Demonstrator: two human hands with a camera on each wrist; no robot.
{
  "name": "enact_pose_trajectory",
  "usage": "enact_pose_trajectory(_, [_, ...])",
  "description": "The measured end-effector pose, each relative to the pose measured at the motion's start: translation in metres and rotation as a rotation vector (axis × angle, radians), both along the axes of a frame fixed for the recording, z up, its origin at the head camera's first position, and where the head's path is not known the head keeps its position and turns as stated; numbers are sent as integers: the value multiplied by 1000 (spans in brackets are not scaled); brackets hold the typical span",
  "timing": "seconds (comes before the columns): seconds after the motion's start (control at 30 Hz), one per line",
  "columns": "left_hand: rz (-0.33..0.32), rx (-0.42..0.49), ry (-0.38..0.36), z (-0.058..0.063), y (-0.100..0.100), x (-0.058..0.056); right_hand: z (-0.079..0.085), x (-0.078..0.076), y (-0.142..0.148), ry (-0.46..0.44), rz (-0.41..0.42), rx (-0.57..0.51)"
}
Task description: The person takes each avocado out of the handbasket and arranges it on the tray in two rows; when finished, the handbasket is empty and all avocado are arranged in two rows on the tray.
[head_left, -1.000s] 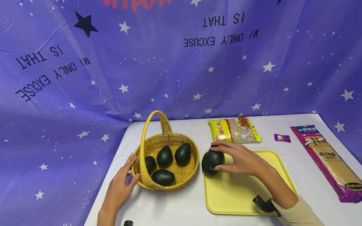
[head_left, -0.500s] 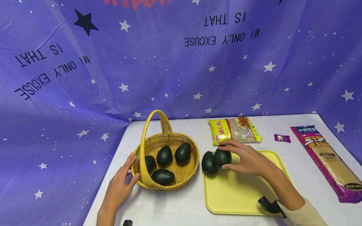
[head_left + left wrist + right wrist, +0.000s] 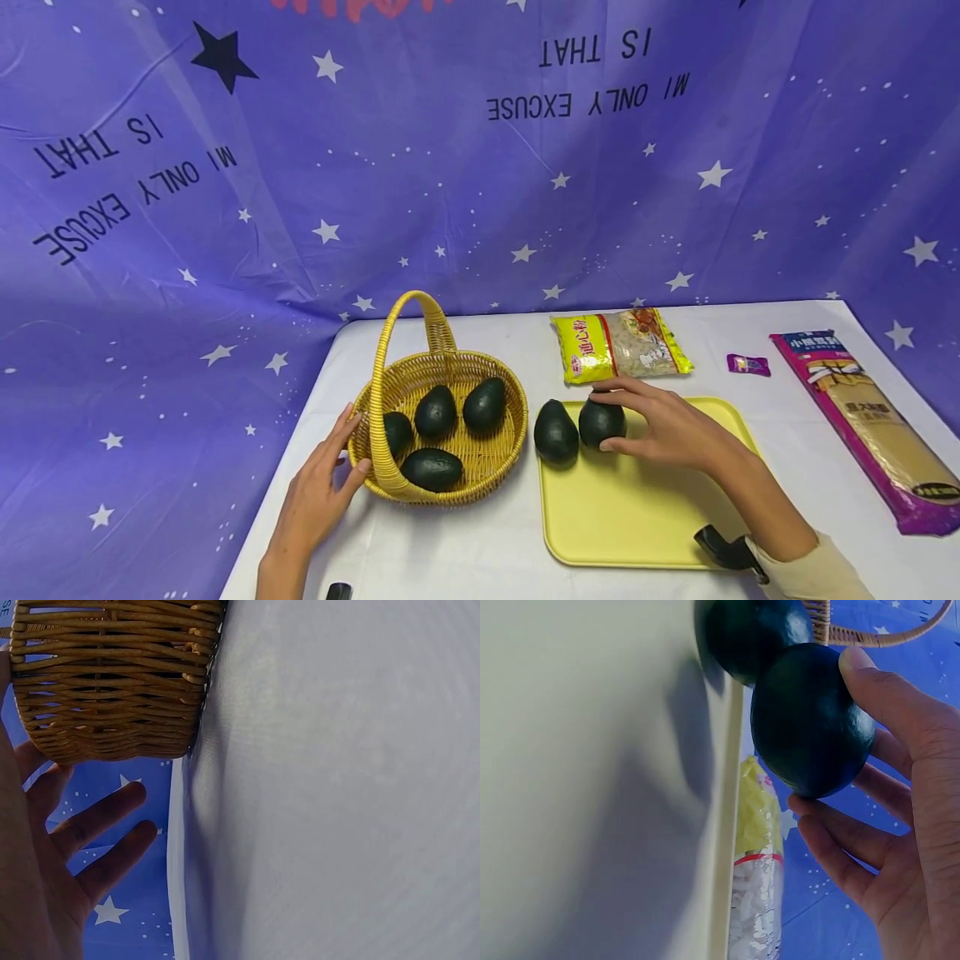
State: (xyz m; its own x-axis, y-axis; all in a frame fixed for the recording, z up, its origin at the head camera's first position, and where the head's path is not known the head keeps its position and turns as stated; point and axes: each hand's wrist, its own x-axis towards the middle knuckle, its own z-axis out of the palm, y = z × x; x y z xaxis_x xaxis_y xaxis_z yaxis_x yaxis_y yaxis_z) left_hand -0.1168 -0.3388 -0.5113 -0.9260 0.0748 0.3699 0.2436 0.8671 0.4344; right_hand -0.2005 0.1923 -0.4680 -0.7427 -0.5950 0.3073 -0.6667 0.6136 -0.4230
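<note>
My right hand pinches a dark green avocado between thumb and fingers, over the far left part of the yellow tray. In the right wrist view the held avocado shows a shadow on the tray beneath it. A second avocado lies at the tray's left edge, just left of the held one. My left hand rests with extended fingers and thumb at the left side of the yellow wicker basket. Several avocados lie inside the basket, one partly hidden by the handle.
Behind the tray lies a yellow bag of pasta. A small purple packet and a long purple noodle package lie to the right on the white table. A purple star-printed cloth hangs behind.
My right hand has moved right with its avocado, away from the one at the tray's left edge, and a narrow gap now shows between them. My left hand stays at the basket.
</note>
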Motion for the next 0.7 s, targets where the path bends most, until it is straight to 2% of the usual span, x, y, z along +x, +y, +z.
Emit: enact_pose_trajectory(0.7, [2,-2,4,1,2,0,-17,0,5,-68,0,40])
